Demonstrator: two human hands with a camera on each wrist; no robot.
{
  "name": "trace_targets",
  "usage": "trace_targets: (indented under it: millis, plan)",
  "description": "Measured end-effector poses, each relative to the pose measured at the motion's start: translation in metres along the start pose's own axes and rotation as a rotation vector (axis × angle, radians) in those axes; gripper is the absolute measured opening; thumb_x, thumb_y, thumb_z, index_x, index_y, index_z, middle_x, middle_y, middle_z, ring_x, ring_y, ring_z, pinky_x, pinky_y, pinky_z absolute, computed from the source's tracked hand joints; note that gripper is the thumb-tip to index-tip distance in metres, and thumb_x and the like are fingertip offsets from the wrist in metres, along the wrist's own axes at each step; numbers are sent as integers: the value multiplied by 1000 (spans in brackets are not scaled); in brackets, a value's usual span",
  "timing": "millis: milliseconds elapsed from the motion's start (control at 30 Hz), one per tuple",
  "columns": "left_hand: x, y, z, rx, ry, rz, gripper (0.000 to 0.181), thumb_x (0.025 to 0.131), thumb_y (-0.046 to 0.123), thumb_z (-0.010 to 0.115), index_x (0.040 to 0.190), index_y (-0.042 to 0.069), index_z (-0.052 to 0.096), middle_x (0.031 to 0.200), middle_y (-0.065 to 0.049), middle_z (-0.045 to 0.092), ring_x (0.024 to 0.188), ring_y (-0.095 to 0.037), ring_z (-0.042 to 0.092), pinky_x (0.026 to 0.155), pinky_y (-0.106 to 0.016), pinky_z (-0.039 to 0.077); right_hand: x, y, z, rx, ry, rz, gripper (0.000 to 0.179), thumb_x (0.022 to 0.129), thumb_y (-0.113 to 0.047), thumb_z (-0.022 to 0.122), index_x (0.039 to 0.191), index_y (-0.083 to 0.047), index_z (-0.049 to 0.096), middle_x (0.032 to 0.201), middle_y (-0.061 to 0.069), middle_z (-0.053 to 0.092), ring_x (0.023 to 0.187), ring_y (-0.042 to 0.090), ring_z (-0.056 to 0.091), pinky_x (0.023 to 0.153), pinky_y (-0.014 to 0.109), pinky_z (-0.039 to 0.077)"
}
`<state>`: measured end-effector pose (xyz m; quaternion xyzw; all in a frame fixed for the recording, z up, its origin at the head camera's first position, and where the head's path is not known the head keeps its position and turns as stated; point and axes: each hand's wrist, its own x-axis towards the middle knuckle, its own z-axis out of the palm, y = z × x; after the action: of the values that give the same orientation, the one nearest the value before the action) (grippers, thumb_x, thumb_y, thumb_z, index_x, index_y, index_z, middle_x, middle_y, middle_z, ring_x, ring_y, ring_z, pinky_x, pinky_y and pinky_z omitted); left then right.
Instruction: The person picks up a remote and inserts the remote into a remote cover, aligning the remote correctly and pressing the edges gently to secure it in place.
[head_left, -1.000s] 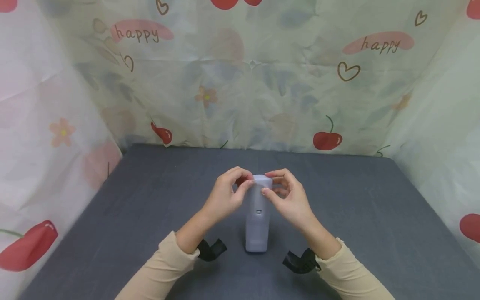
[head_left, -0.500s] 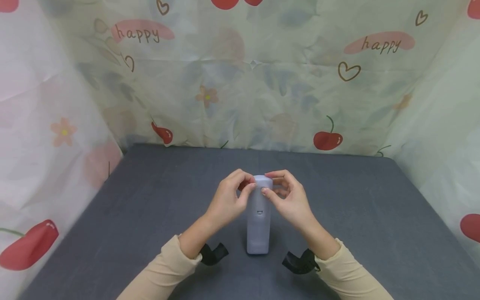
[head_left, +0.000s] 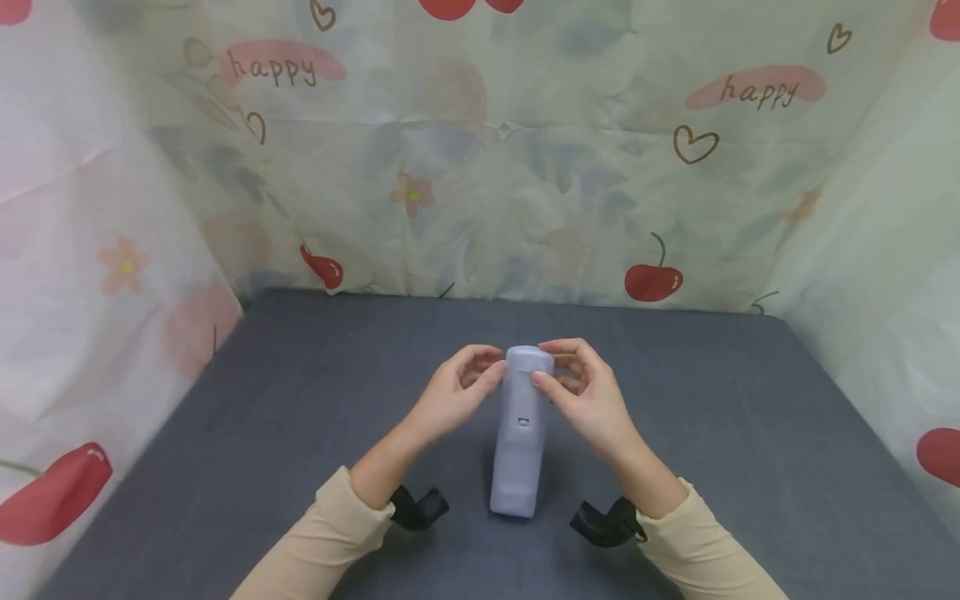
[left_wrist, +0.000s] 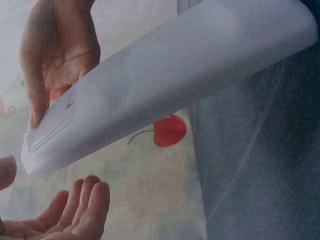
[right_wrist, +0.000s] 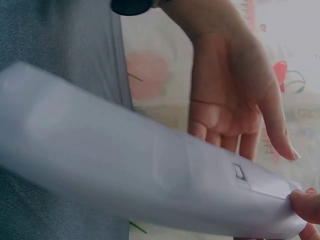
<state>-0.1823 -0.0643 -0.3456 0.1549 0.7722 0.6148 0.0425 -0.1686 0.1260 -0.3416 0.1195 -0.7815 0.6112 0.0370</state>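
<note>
A pale lavender remote control [head_left: 519,450] stands on end, slightly tilted, its back with the battery cover towards me. My right hand [head_left: 597,400] pinches its upper end at the right edge. The right thumb [right_wrist: 306,205] lies on the back near the end of the cover, with fingers behind. My left hand [head_left: 453,392] is beside the upper left edge, fingers loosely bent. In the left wrist view the left fingers [left_wrist: 85,207] and thumb are spread apart, with a gap to the remote. The remote's front is hidden.
A dark grey cloth-covered table [head_left: 337,375] lies beneath the hands. Printed fabric curtains [head_left: 495,167] with cherries, hearts and lettering stand at the back and both sides. A black strap [head_left: 420,508] hangs at the left wrist, another black strap [head_left: 603,523] at the right.
The left thumb and fingers have come off the remote and drawn slightly left. The remote now tilts a little, its top shifted right with the right hand.
</note>
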Motion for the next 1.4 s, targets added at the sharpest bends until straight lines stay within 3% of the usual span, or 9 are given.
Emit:
trace_targets:
  millis: [100,167,433,600,733,900,1033,1233,1400]
  plan:
    - [1,-2,1,-79,-93,-63,44,97,31,50,135,9,45,127,-15,56,115,-28,58,91,-39,51,1,0,-1,28,-23,14,37,89,-7,62,123,-5,49,113,19,56,84,6,64,74,28,52]
    - [2,-3,2,-104,-112,-65,45,97,31,51,136,10,44,127,-16,56,115,-28,58,91,-40,52,1,0,-1,39,-42,25,39,88,-8,63,124,-6,48,114,19,55,85,7,64,75,28,52]
    - [3,-1,3,-93,-56,-22,37,94,17,57,128,7,53,114,-18,61,96,-20,65,81,-38,55,1,-3,-2,70,-82,111,45,89,-15,64,129,-5,47,116,16,60,90,6,65,80,27,52]
    - [1,1,5,-112,-17,-25,35,92,15,59,124,2,55,115,-19,61,97,-24,66,79,-38,56,1,-4,-2,66,-49,157,40,91,-21,62,124,0,54,106,5,64,88,1,64,80,27,55]
    - [0,2,6,-122,4,-40,34,90,14,62,121,0,57,117,-18,61,100,-27,66,79,-39,56,-1,-5,-1,95,-24,128,37,90,-16,62,121,3,55,98,-4,65,86,0,64,75,24,54]
    - [0,3,7,-131,45,-22,29,87,9,65,113,-3,61,111,-19,64,92,-24,68,79,-40,56,-2,-7,0,103,-19,87,35,89,-14,63,118,5,55,94,-11,64,84,0,64,75,22,53]
    - [-2,6,9,-130,81,-4,25,85,7,67,107,-3,63,106,-19,66,85,-21,69,77,-40,56,-3,-6,1,93,-20,51,34,89,-14,63,115,6,53,95,-9,63,83,1,63,74,21,53]
    - [-3,7,9,-126,113,11,25,84,7,68,106,-3,64,102,-19,66,83,-21,69,73,-33,56,-2,4,1,139,-12,-51,38,87,-28,67,110,0,57,97,-2,65,80,3,63,68,21,52]
    - [-2,5,7,-156,89,29,27,86,10,66,109,-2,63,106,-19,64,84,-18,68,76,-37,56,0,7,0,138,-2,-16,38,88,-28,65,116,-5,57,100,-3,64,82,3,64,69,23,53]
